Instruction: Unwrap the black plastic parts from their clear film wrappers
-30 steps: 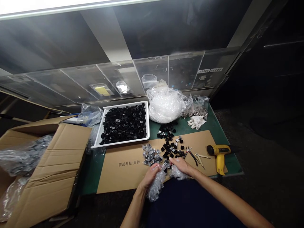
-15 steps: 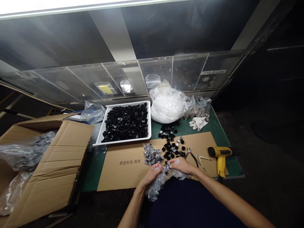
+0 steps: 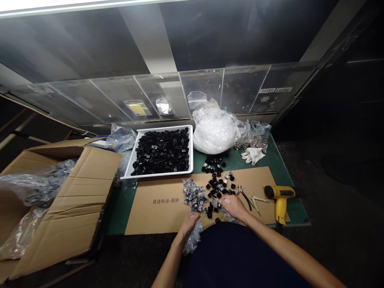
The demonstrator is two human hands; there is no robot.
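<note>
My left hand (image 3: 189, 224) is closed on a bunch of crumpled clear plastic film (image 3: 193, 239), which hangs below it at the cardboard's front edge. To its right, my right hand (image 3: 234, 206) is closed too, with clear plastic showing at its fingertips and under the palm. Between the hands lie small black parts (image 3: 209, 212). Beyond my left hand sits a pile of small plastic-wrapped parts (image 3: 193, 195). More loose black parts (image 3: 217, 185), a few with silvery faces, are scattered beyond my right hand. Exactly what the fingertips pinch is hidden.
A white tray (image 3: 192, 151) full of black parts stands behind the cardboard sheet (image 3: 159, 218). Pliers (image 3: 245, 197), a tweezer-like tool (image 3: 255, 203) and a yellow heat gun (image 3: 281, 200) lie right. Behind are a large plastic bag (image 3: 214, 132) and white gloves (image 3: 252, 155). An open carton (image 3: 87, 176) stands left.
My hands have drawn apart, the left toward me and the right away to the right. The plastic between them has parted, and black parts show in the gap. The view has shifted slightly.
</note>
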